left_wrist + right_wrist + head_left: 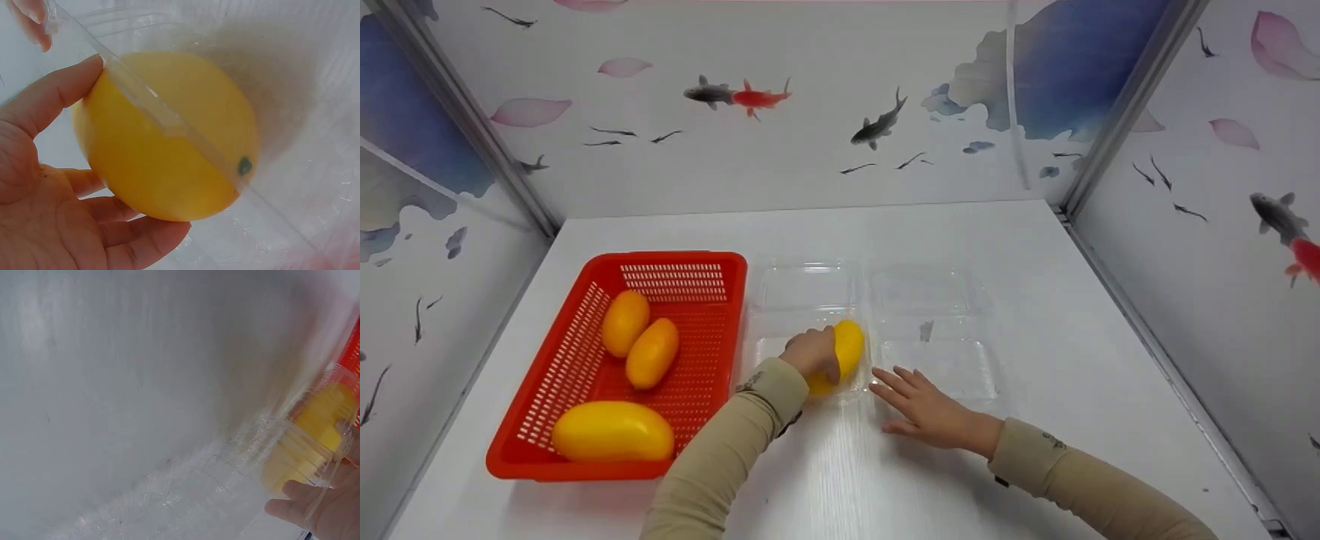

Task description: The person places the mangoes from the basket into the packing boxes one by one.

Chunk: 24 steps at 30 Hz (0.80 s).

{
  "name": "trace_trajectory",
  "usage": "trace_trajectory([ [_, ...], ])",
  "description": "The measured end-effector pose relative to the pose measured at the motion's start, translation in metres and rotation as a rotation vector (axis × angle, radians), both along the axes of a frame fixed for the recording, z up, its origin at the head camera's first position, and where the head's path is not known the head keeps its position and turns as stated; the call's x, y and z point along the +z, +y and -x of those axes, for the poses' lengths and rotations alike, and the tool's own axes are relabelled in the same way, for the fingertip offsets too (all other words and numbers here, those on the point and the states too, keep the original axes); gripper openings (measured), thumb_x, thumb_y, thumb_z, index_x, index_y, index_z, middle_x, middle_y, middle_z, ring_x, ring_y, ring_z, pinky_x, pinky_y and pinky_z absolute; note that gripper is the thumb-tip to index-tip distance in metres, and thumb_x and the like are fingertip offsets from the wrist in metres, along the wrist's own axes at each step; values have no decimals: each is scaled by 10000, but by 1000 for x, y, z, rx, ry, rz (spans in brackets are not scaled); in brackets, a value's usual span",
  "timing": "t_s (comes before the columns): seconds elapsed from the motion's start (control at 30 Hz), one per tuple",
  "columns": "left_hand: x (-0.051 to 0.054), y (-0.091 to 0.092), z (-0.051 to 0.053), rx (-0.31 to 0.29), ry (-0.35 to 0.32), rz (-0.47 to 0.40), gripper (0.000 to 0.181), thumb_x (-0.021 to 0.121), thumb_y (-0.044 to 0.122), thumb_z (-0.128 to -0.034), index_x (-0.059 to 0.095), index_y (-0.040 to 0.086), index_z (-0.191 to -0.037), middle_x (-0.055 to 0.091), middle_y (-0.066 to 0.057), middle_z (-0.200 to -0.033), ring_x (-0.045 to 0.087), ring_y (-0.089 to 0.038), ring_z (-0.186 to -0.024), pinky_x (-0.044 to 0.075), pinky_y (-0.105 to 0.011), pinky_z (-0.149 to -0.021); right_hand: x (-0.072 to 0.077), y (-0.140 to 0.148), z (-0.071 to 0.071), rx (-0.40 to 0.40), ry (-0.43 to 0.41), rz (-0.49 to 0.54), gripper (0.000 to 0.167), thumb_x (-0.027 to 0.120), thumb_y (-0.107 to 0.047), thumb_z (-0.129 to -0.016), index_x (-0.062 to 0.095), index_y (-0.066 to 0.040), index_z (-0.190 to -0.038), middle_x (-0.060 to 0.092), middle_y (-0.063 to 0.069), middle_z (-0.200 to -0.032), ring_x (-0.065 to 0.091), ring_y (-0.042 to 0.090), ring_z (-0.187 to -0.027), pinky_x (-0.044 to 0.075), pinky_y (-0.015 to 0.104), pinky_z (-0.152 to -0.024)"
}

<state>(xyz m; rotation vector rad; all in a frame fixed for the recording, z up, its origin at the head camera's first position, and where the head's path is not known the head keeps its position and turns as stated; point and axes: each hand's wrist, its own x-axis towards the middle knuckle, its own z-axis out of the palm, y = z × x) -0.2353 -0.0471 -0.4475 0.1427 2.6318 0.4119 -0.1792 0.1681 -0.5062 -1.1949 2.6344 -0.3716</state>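
Right of the perforated red plastic basket (701,352), the left hand (813,352) grips a smooth yellow oval fruit (851,346) at a clear plastic container (771,346). Farther right of the basket, the right hand (930,414) spreads its fingers wide. Inside the basket lie two orange oval fruits (652,354).

Tabletop (1050,315): basket (701,352) at left; left container (808,289) just right of it; right container (937,367) beside that. In basket: paired fruits (652,354) toward back, third fruit (613,432) at front. Fourth fruit (850,346) in left container's front half. Wall (802,165) behind tabletop.
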Motion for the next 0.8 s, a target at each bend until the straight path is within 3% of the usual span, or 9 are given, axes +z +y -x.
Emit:
trace_trajectory([
  [0.23, 0, 0, 0, 1, -22, 17, 667, 740, 133, -708, 427, -12, -1279, 558, -164, -1050, 500, -284, -863, 446, -441, -855, -1, -1, -1, -3, -16, 5, 646, 486, -410, -917, 248, -130, -1449, 154, 63, -1526, 182, 370, -1362, 161, 565, -1070],
  [0.47, 0, -2, -1, 34, -32, -27, 610, 748, 122, -692, 455, 19, -1217, 541, -138, -1005, 494, -295, -870, 439, -424, -850, -1, -1, -1, 3, -4, 22, 642, 491, -407, -916, 260, -121, -1443, 175, 76, -1519, 208, 388, -1347, 181, 583, -1053],
  [0.57, 2, -3, -1, 29, -33, -58, 721, 756, 142, -694, 405, 21, -1312, 529, -165, -1157, 495, -334, -998, 405, -445, -925, -1, 0, -1, 13, 4, 20, 642, 482, -409, -920, 259, -111, -1443, 179, 85, -1517, 212, 393, -1344, 186, 580, -1054],
  [0.67, 9, -4, 0, 31, -53, -85, 847, 755, 176, -712, 295, 44, -1411, 425, -192, -1337, 430, -369, -1154, 320, -470, -1025, 0, 1, 0, 20, 3, 23, 639, 479, -406, -923, 262, -103, -1442, 179, 90, -1516, 210, 393, -1345, 183, 572, -1060],
  [0.8, 22, -7, 5, 77, -77, -123, 892, 730, 216, -760, 189, 114, -1462, 278, -170, -1455, 324, -351, -1273, 226, -490, -1080, 1, 1, 0, 15, -3, 17, 636, 483, -398, -923, 260, -110, -1444, 167, 82, -1520, 206, 387, -1348, 177, 570, -1063],
])
